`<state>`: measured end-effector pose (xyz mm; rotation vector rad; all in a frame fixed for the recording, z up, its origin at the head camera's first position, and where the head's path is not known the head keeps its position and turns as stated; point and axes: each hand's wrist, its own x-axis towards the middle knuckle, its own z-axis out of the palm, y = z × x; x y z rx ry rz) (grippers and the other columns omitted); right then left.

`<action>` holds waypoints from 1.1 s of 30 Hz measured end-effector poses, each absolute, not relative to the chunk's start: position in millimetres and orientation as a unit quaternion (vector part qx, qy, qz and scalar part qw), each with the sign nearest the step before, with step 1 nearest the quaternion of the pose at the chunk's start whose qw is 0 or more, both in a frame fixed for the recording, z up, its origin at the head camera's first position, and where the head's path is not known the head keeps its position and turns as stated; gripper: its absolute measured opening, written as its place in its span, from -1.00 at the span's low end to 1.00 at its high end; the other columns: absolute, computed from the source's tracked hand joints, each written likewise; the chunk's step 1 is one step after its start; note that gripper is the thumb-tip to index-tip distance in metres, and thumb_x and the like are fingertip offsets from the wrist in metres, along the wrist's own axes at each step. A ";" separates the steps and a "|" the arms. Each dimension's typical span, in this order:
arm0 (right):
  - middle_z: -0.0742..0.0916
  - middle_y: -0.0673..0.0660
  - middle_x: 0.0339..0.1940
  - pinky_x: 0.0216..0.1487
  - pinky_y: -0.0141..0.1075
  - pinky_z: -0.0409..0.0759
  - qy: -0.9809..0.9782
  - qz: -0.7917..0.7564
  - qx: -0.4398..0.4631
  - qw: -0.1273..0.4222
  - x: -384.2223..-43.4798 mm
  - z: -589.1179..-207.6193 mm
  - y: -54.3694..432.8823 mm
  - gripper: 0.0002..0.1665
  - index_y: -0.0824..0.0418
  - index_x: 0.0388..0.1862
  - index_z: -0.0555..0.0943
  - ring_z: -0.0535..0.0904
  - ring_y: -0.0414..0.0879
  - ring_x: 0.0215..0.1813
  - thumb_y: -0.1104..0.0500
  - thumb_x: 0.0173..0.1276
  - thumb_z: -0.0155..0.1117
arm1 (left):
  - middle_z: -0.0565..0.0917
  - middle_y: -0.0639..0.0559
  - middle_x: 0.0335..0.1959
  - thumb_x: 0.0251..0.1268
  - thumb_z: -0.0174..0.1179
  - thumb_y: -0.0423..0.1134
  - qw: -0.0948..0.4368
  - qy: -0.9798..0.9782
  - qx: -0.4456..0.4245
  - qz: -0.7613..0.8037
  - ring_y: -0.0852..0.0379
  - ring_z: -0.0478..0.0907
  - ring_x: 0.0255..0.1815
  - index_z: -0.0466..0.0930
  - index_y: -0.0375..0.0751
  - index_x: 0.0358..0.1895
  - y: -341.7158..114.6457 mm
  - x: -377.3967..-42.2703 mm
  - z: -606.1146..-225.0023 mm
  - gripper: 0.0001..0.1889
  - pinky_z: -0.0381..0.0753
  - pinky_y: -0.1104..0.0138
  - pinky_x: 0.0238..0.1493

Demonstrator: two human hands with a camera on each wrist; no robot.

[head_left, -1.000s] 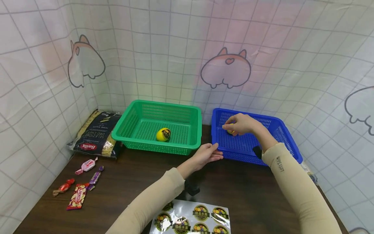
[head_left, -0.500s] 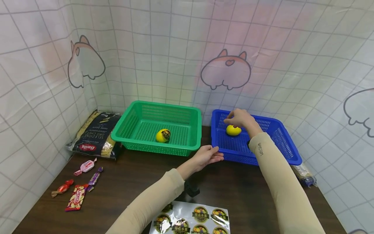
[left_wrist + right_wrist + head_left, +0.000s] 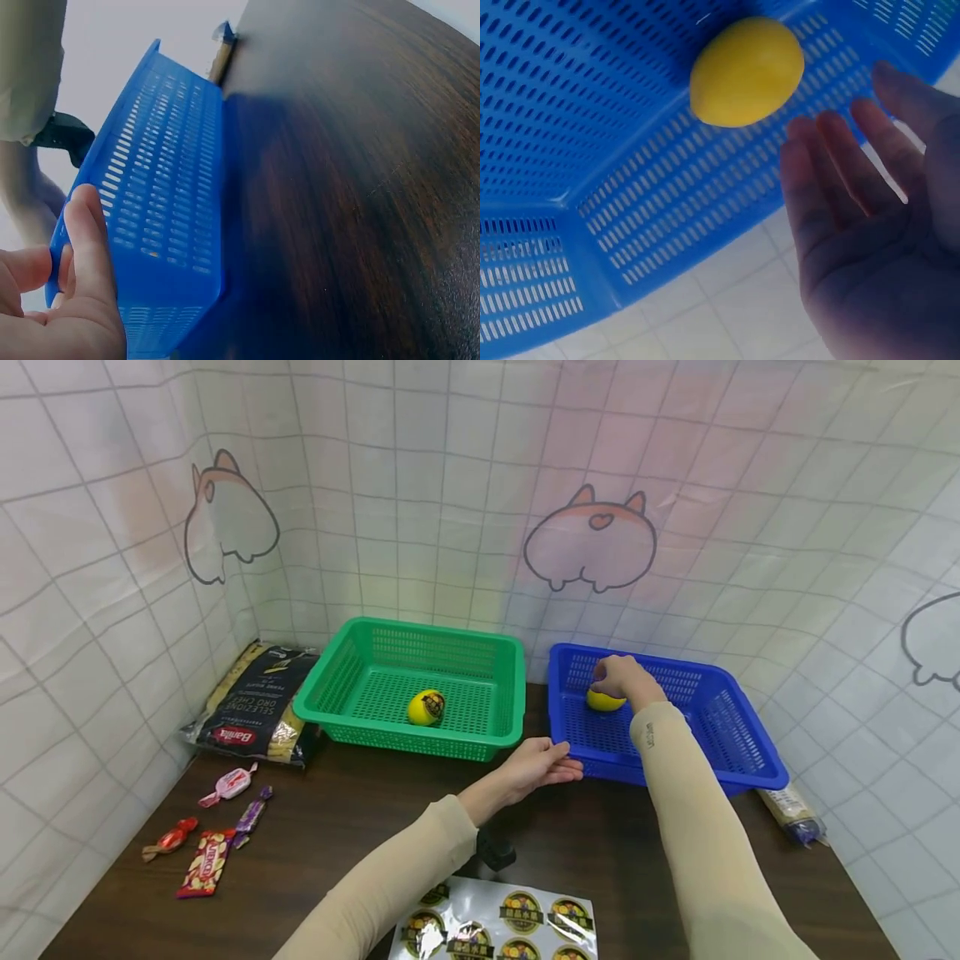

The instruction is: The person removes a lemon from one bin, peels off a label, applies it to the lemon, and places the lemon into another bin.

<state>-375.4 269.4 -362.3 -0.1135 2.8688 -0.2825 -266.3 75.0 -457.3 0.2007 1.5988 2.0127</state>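
Observation:
In the head view, my left hand (image 3: 534,770) pinches the near left corner of a blue plastic basket (image 3: 660,752). The left wrist view shows the thumb (image 3: 26,268) and fingers on either side of its rim. A plain yellow lemon (image 3: 746,71) lies at the basket's far left, against the slotted wall. My right hand (image 3: 624,678) reaches in just over that lemon. Its fingers (image 3: 802,172) look loosely extended in the right wrist view, with a gap between them and the fruit. Another lemon (image 3: 420,710), bearing a dark round sticker, lies in the green basket (image 3: 405,743).
A sheet of round stickers (image 3: 487,917) lies at the table's front. At left are a pasta bag (image 3: 255,706) and several wrapped sweets, including a red packet (image 3: 206,862). A clear bag (image 3: 795,814) sits beside the blue basket's right end. A patterned curtain stands behind.
My right hand lifted a little, uncovering the lemon in the blue basket, then lowered over it again. My left hand keeps its hold on the basket rim. The head view has shifted slightly.

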 end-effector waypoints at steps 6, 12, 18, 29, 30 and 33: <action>0.45 0.39 0.45 0.43 0.26 0.36 0.986 -0.080 -0.042 0.141 -379.0 -368.3 270.4 -0.43 0.28 0.44 0.38 0.34 0.35 0.46 0.12 0.53 0.11 | 0.75 -0.31 -0.05 0.60 -0.05 -0.21 0.289 0.598 0.086 0.743 0.19 0.75 -0.25 0.42 -0.16 -0.30 72.0 -264.0 -456.1 -0.79 0.68 0.27 0.11; 0.42 0.40 0.47 0.44 0.24 0.37 0.986 -0.059 -0.040 0.149 -384.4 -379.2 269.9 -0.39 0.26 0.47 0.35 0.33 0.35 0.47 0.17 0.49 0.16 | 0.75 -0.31 -0.08 0.60 -0.06 -0.22 0.273 0.608 0.085 0.740 0.17 0.75 -0.24 0.41 -0.17 -0.29 67.2 -262.1 -455.9 -0.79 0.61 0.14 0.21; 0.34 0.41 0.52 0.45 0.27 0.33 0.986 -0.040 -0.015 0.159 -385.4 -392.5 276.2 -0.32 0.21 0.53 0.28 0.29 0.35 0.50 0.24 0.46 0.17 | 0.76 -0.29 -0.08 0.60 -0.05 -0.21 0.281 0.599 0.092 0.744 0.19 0.74 -0.26 0.42 -0.16 -0.28 69.1 -259.8 -458.1 -0.80 0.67 0.23 0.14; 0.49 0.38 0.42 0.37 0.23 0.44 0.982 -0.030 -0.003 0.185 -376.5 -394.4 274.1 -0.30 0.19 0.46 0.37 0.44 0.30 0.37 0.23 0.36 0.32 | 0.72 -0.38 -0.01 0.60 -0.05 -0.23 0.279 0.593 0.096 0.749 0.20 0.73 -0.27 0.43 -0.16 -0.32 72.6 -259.1 -459.6 -0.78 0.72 0.34 0.04; 0.49 0.38 0.42 0.37 0.23 0.44 0.981 -0.024 -0.003 0.192 -375.2 -394.4 273.5 -0.27 0.18 0.47 0.36 0.44 0.30 0.36 0.23 0.34 0.34 | 0.72 -0.37 -0.02 0.60 -0.05 -0.23 0.278 0.594 0.095 0.749 0.20 0.73 -0.26 0.44 -0.16 -0.32 72.8 -259.1 -459.7 -0.78 0.72 0.34 0.03; 0.51 0.37 0.41 0.37 0.21 0.46 0.979 -0.004 -0.015 0.203 -371.0 -395.5 271.8 -0.22 0.16 0.49 0.35 0.47 0.27 0.31 0.21 0.30 0.38 | 0.74 -0.34 -0.05 0.59 -0.04 -0.23 0.275 0.599 0.092 0.747 0.19 0.74 -0.26 0.44 -0.17 -0.32 73.1 -259.0 -460.1 -0.78 0.71 0.31 0.05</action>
